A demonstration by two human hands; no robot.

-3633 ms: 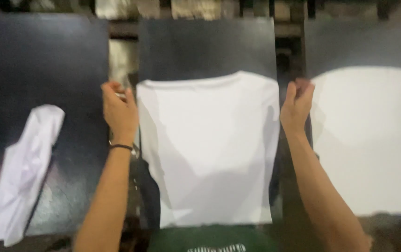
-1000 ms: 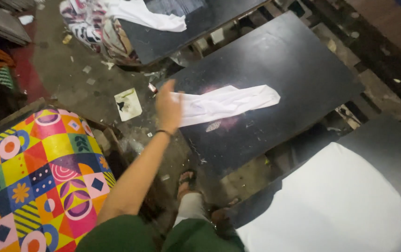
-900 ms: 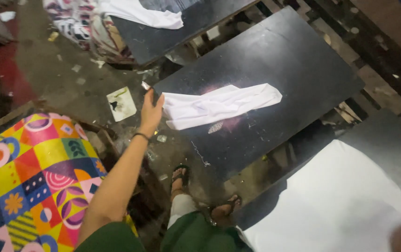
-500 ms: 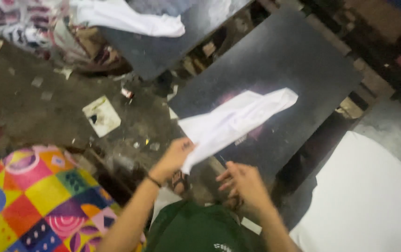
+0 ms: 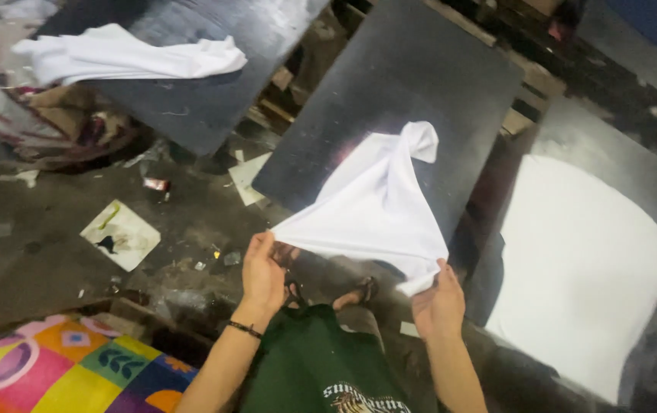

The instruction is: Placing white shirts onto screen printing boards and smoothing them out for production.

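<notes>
white cloth, a limp garment (image 5: 374,210), hangs stretched between both hands above the near edge of a black board (image 5: 420,99). the left hand (image 5: 263,271) is closed on one corner of the garment's hem, fingers curled over the fabric; the right hand (image 5: 439,302) pinches the opposite corner, thumb pressed on top. the far end of the garment, twisted into a knot-like peak, rests on the board's dark surface, so the cloth runs from the board down off its edge to the hands.

to the right, just across a narrow dark gap, a second board (image 5: 611,160) carries a flat white shirt (image 5: 581,275) smoothed over most of its face, its edges lying inside the board's rim. up at the left a third dark board (image 5: 190,99) bears another crumpled white garment (image 5: 122,57) that droops over its left side.

between the boards and the person lies open concrete floor (image 5: 37,229), littered with a paper scrap (image 5: 122,233) and small bits. a patterned multicoloured cloth (image 5: 68,367) sits at the lower left, near the left forearm. sandalled feet show below the hands, close to the middle board's near corner.
</notes>
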